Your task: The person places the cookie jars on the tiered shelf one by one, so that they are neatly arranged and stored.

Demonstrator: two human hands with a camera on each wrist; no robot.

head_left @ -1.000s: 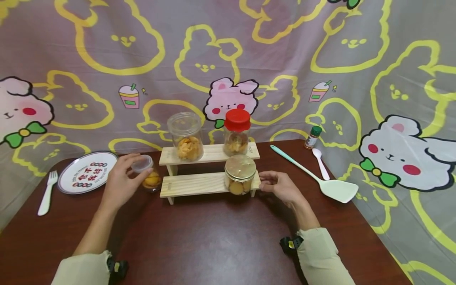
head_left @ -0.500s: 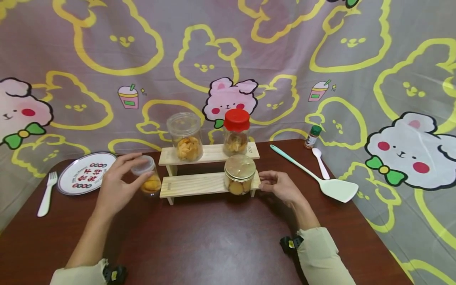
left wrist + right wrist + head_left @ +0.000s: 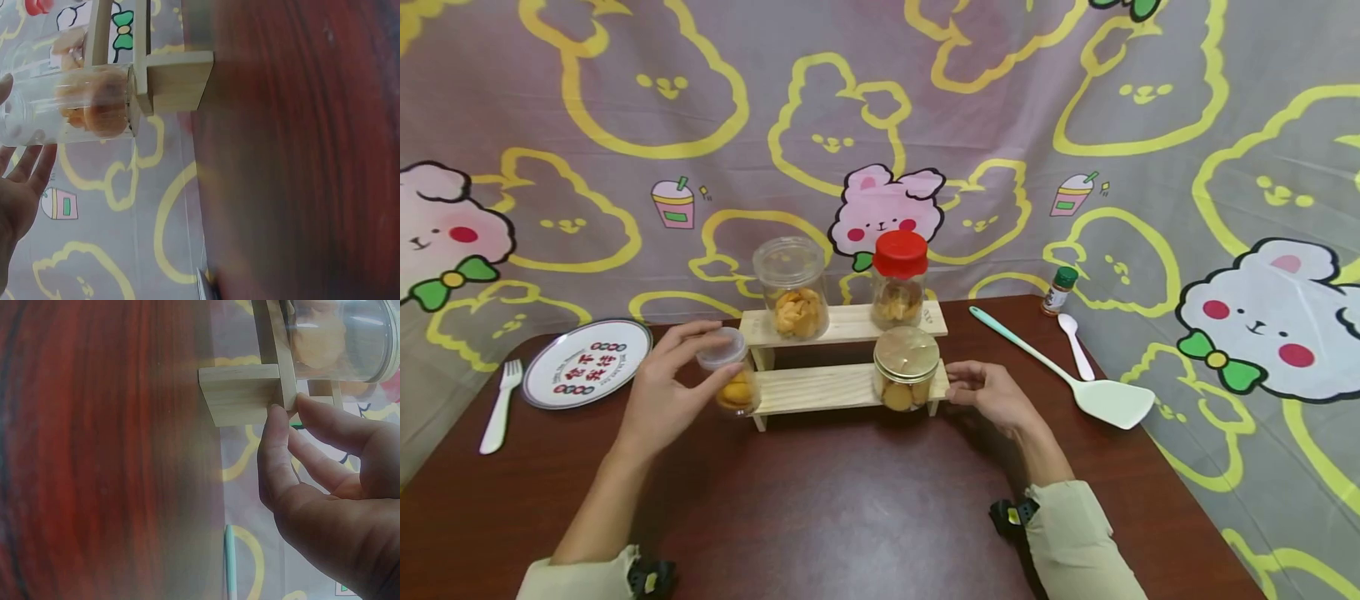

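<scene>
My left hand [image 3: 658, 392] grips a small clear jar [image 3: 737, 392] by its translucent lid, thumb on one side and fingers on the other. Yellow-orange pieces fill its lower part. In the left wrist view the jar's base is at the left end of the rack's lower board; whether it touches is hard to tell. The two-step wooden rack [image 3: 820, 385] has its lower right end pinched by my right hand [image 3: 996, 396], fingertips at the board's edge [image 3: 286, 387]. Beside that hand, a gold-lidded jar [image 3: 906, 354] of round biscuits stands on the lower board.
On the upper board stand a wide clear jar [image 3: 790, 267] and a red-lidded jar [image 3: 900, 257]. A plate [image 3: 550, 367] and a fork [image 3: 497, 417] lie at left. To the right are a spatula [image 3: 1108, 400], a white spoon [image 3: 1077, 346] and a green-capped bottle [image 3: 1058, 292].
My left hand has carried the small jar from beside the rack rightward, so it now overlaps the lower board's left end. My right hand stays at the rack's right end.
</scene>
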